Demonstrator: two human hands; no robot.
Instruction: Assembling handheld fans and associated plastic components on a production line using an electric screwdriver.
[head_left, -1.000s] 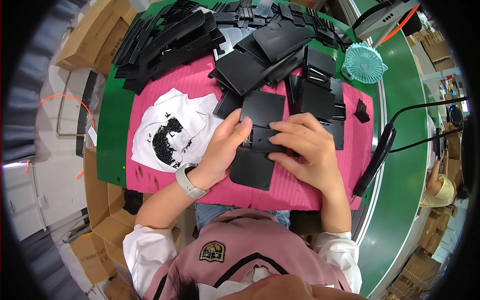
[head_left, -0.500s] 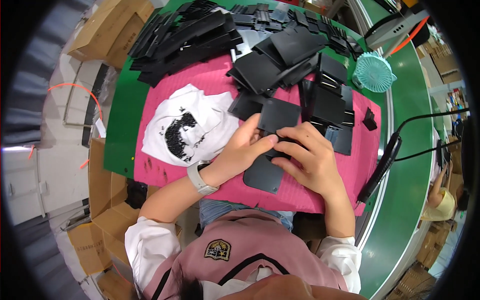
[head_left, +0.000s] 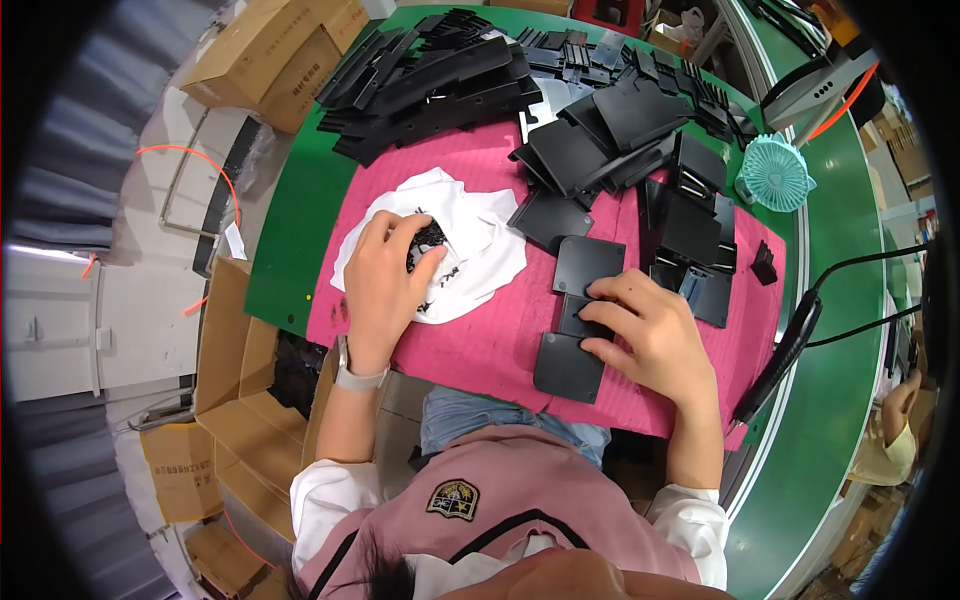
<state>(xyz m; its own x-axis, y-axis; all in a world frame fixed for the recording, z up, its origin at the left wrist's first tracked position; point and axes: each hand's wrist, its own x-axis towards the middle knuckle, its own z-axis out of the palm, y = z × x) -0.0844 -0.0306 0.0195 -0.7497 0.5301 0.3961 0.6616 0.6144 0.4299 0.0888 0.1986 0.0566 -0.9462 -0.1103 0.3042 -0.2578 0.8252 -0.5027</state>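
My left hand (head_left: 385, 280) reaches over a crumpled white cloth (head_left: 490, 235) with a heap of tiny black pieces (head_left: 428, 240) on it. Its thumb and fingers are apart at the edge of the heap. My right hand (head_left: 650, 335) grips the right side of a black plastic piece made of a far plate (head_left: 588, 265), a narrow middle section (head_left: 575, 316) and a near plate (head_left: 568, 367). This piece lies on the pink foam sheet (head_left: 470, 352); the fingers hide part of its right edge.
Loose black panels (head_left: 570, 155) and long black strips (head_left: 430, 100) are piled at the back. Boxy black parts (head_left: 690, 235) stand right of centre. A teal fan (head_left: 775, 172) and a black corded tool (head_left: 780, 345) sit at the right, and an open carton (head_left: 250, 400) at the left.
My left hand has let go of the black plastic piece and moved left to the tiny black pieces on the cloth. My right hand has stayed on the plastic piece.
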